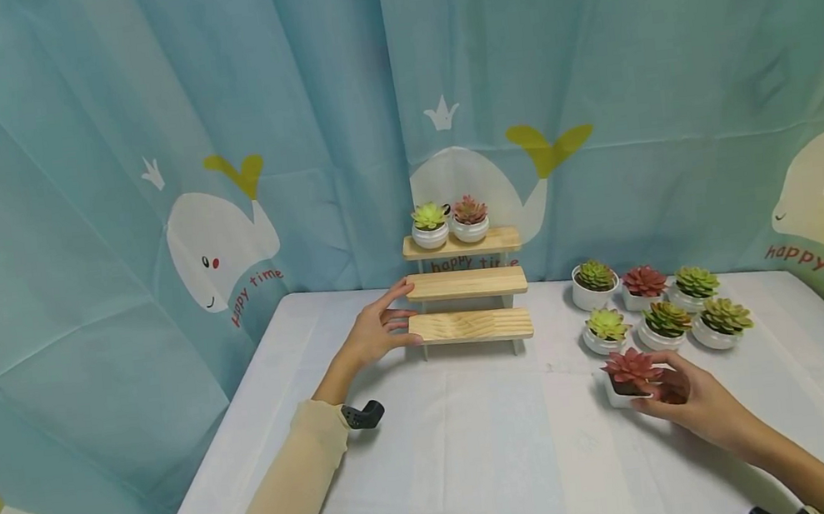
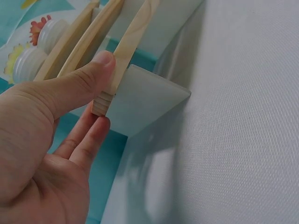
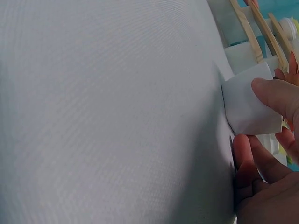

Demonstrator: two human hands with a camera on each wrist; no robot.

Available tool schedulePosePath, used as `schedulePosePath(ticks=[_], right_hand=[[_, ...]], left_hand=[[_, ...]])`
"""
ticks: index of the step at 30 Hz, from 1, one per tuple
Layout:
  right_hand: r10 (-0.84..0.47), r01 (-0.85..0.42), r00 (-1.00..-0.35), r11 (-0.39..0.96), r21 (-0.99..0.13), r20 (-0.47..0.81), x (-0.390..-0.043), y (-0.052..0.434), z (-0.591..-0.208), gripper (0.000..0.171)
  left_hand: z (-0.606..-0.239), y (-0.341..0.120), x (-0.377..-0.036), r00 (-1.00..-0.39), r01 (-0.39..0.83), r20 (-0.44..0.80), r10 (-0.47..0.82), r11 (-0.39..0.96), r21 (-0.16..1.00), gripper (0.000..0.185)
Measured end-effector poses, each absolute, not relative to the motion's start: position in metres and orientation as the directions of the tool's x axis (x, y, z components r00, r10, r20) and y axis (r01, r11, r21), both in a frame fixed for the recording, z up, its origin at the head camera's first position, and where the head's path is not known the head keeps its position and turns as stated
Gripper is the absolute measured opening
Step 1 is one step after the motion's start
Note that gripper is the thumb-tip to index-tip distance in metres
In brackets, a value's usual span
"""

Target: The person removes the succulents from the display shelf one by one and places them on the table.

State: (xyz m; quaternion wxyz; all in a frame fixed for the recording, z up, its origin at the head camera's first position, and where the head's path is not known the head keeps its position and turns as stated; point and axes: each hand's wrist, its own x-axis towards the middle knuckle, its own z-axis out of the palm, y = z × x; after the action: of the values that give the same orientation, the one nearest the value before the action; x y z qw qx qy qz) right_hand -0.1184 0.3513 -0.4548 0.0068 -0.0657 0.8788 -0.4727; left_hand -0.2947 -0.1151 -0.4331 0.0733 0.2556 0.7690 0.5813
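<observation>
A three-tier wooden stand (image 1: 468, 285) stands at the back middle of the white table (image 1: 494, 466). My left hand (image 1: 397, 326) holds its left end, thumb on the lowest plank (image 2: 131, 42) and fingers reaching the middle tier. The left wrist view shows my left hand (image 2: 60, 116) pinching that plank's end between thumb and fingers. A red succulent (image 1: 630, 365) in a white square pot (image 3: 247, 107) sits on the table at front right. My right hand (image 1: 663, 388) grips it from the near side, thumb (image 3: 275, 93) on the pot wall.
A green succulent (image 1: 430, 226) and a reddish one (image 1: 470, 219) stand on the top tier. Several more potted succulents (image 1: 661, 302) are grouped at the back right. A whale-print curtain (image 1: 215, 244) closes in the table behind and at both sides.
</observation>
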Motion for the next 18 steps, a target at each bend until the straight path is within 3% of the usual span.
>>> schedulePosePath(ticks=[12, 18], right_hand=[[-0.157, -0.106, -0.987, 0.564, -0.819, 0.019, -0.1205, 0.3541, -0.4497, 0.065], [-0.235, -0.212, -0.968, 0.561, -0.8, 0.092, -0.122, 0.3573, -0.4472, 0.064]], left_hand=[[-0.4329, -0.1147, -0.2933, -0.859, 0.311, 0.189, 0.476, 0.191, 0.931, 0.09], [-0.4328, -0.1148, -0.2939, -0.857, 0.316, 0.193, 0.478, 0.191, 0.929, 0.091]])
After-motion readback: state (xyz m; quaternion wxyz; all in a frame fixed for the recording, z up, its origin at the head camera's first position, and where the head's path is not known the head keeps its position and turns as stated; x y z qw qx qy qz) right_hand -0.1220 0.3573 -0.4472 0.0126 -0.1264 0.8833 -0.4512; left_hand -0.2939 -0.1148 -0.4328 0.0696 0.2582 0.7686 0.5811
